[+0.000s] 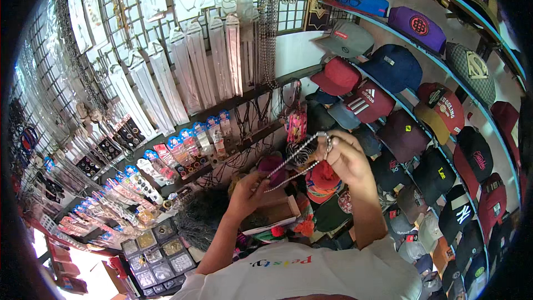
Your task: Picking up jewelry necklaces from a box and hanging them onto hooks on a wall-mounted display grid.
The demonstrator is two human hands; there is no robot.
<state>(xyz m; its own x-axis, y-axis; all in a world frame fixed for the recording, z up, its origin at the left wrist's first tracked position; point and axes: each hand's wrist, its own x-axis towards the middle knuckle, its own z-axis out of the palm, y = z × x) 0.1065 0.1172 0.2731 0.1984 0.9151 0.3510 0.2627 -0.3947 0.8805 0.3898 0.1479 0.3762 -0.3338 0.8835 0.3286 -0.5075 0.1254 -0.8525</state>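
Observation:
A silver-coloured metal chain (290,162) is stretched between my two hands in front of a wall of goods. Its lower left end, a closed loop of chain, is pinched in the fingers of my left hand (249,193). Raised higher and to the right, my right hand (346,156) grips the other end, where links bunch at the thumb and fingertips. Exactly how those links join there is too small to tell. Behind and below the chain lie a red knitted hat (325,175) and an open cardboard box (277,213).
Packaged necklaces (181,71) hang on a wire grid at the upper left, above carded trinkets (187,139). Caps (393,68) fill curved shelves on the right. A compartment tray (160,254) with small items stands lower left, beside a dark shaggy item (202,216).

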